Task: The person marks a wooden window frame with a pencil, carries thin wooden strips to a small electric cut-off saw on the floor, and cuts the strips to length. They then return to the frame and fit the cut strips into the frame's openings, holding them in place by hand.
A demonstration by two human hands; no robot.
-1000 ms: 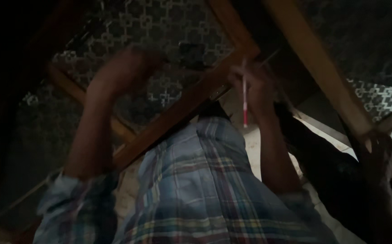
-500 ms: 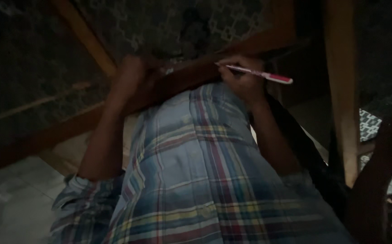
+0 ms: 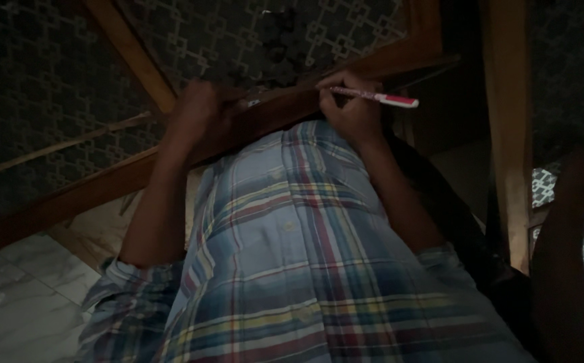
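My right hand [image 3: 352,111] holds a red and white pen [image 3: 379,98] with its tip against a long wooden rail [image 3: 285,107] that runs across the view. My left hand [image 3: 198,111] rests flat on the same rail, a little to the left. A small pale tag or mark [image 3: 253,103] shows on the rail between the hands. My plaid shirt [image 3: 305,255] fills the lower middle of the view. The light is very dim.
Dark panels with a pale geometric pattern [image 3: 36,81] sit within a wooden frame. An upright wooden post [image 3: 507,121] stands at the right, another slat [image 3: 130,54] slants at upper left. Pale marbled floor tiles [image 3: 9,296] show at lower left.
The view has swung down and steadied. My right hand turned the pen from upright to lying sideways, tip on the rail. My left hand came down onto the rail.
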